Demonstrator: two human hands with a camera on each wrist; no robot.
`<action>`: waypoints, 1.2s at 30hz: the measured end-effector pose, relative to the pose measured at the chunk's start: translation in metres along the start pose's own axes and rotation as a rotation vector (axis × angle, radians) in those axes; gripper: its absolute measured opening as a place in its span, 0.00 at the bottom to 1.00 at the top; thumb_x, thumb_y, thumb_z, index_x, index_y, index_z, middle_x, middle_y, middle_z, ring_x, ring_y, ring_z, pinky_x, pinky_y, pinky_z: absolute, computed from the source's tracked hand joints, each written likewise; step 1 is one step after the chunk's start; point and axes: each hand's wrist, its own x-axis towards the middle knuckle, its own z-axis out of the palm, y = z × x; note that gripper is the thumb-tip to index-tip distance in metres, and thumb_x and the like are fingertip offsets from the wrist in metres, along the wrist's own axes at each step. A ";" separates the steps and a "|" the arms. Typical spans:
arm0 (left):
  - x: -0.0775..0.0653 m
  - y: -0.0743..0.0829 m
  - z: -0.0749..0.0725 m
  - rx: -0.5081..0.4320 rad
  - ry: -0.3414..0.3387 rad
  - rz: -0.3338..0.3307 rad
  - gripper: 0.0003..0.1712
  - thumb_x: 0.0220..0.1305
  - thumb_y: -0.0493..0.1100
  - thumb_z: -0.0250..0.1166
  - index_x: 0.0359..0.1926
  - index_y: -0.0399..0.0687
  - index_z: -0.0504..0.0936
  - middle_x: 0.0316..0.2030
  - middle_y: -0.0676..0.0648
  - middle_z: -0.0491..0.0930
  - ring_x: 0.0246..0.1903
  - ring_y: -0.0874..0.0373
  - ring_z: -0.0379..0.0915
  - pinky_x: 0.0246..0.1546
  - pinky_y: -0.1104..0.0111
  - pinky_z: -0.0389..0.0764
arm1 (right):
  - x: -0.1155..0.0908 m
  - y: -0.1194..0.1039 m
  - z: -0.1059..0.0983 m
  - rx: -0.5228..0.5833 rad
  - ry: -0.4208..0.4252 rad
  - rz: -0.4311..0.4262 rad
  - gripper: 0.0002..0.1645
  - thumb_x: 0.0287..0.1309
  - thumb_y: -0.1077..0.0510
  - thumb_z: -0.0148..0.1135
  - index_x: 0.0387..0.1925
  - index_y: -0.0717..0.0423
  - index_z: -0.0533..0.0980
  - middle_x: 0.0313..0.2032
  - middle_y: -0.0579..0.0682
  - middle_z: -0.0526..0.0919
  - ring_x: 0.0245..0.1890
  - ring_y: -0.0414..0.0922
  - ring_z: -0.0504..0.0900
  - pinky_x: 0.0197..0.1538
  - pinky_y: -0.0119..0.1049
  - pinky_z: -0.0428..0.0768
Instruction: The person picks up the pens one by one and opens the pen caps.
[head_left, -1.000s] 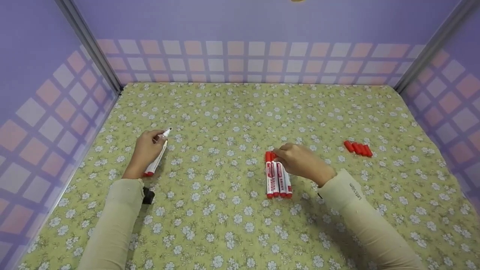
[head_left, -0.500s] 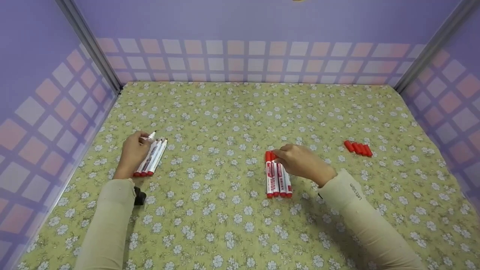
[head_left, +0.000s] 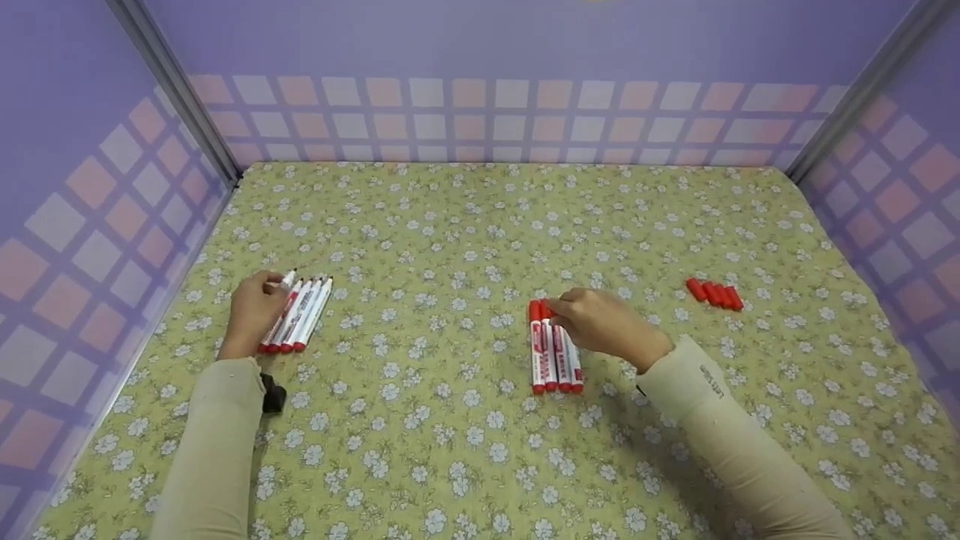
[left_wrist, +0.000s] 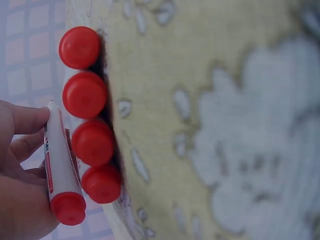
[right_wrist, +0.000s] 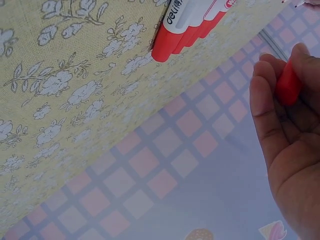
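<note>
My left hand (head_left: 253,304) pinches an uncapped white marker (left_wrist: 57,160) near its tip, with the red end pointing back. It stands at the left side of a row of several uncapped markers (head_left: 306,311) lying side by side; in the left wrist view their red ends (left_wrist: 85,94) line up close to the held one. Just right of centre, my right hand (head_left: 600,322) holds a red cap (right_wrist: 288,86) between thumb and fingers. Below it on the cloth lies a second row, of capped red markers (head_left: 551,360), partly covered by my fingers in the head view.
Several loose red caps (head_left: 714,293) lie together on the right of the flowered tablecloth (head_left: 420,450). Purple panels with pink and white squares (head_left: 469,120) enclose the table at the back and both sides.
My left hand has carried its marker leftward across the row of uncapped markers to its left end, uncovering more of them. The right hand stays over the capped markers.
</note>
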 end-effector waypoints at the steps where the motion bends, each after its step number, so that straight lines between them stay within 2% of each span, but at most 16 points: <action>1: 0.001 -0.001 0.000 -0.001 -0.004 -0.007 0.24 0.72 0.41 0.46 0.62 0.29 0.68 0.48 0.30 0.75 0.40 0.46 0.71 0.37 0.61 0.72 | 0.000 0.000 0.000 -0.004 0.004 -0.002 0.10 0.58 0.64 0.64 0.42 0.64 0.83 0.29 0.55 0.85 0.24 0.45 0.83 0.29 0.36 0.82; 9: 0.003 -0.002 0.000 0.006 -0.019 -0.057 0.25 0.72 0.41 0.44 0.63 0.27 0.66 0.53 0.27 0.72 0.49 0.40 0.70 0.49 0.53 0.71 | -0.002 0.002 0.000 -0.006 0.021 -0.024 0.07 0.58 0.63 0.65 0.37 0.63 0.83 0.28 0.55 0.85 0.24 0.45 0.83 0.28 0.36 0.81; 16: 0.001 -0.003 0.001 0.017 -0.057 -0.078 0.26 0.73 0.41 0.42 0.64 0.27 0.65 0.55 0.26 0.70 0.51 0.38 0.69 0.49 0.51 0.72 | -0.003 0.003 0.001 0.003 0.026 -0.029 0.07 0.58 0.63 0.65 0.37 0.63 0.83 0.27 0.55 0.85 0.22 0.44 0.82 0.27 0.35 0.81; 23: 0.001 -0.003 0.001 0.047 -0.072 -0.098 0.26 0.73 0.41 0.42 0.63 0.26 0.65 0.56 0.25 0.70 0.54 0.35 0.69 0.53 0.47 0.71 | -0.004 0.003 0.001 0.013 0.006 -0.014 0.08 0.59 0.62 0.65 0.38 0.63 0.83 0.28 0.54 0.85 0.23 0.44 0.83 0.29 0.35 0.82; 30: -0.001 -0.002 -0.001 0.041 -0.108 -0.109 0.27 0.71 0.41 0.42 0.65 0.27 0.63 0.57 0.26 0.69 0.49 0.40 0.70 0.44 0.55 0.72 | -0.004 0.002 -0.002 0.024 0.003 -0.017 0.07 0.59 0.63 0.64 0.37 0.63 0.83 0.28 0.54 0.85 0.23 0.43 0.82 0.28 0.34 0.81; 36: -0.003 -0.001 -0.003 0.026 -0.125 -0.099 0.29 0.71 0.42 0.42 0.66 0.27 0.62 0.59 0.25 0.67 0.52 0.38 0.70 0.48 0.52 0.73 | -0.004 0.002 -0.003 0.041 0.008 -0.025 0.06 0.60 0.62 0.64 0.36 0.62 0.83 0.26 0.53 0.83 0.22 0.43 0.80 0.26 0.34 0.78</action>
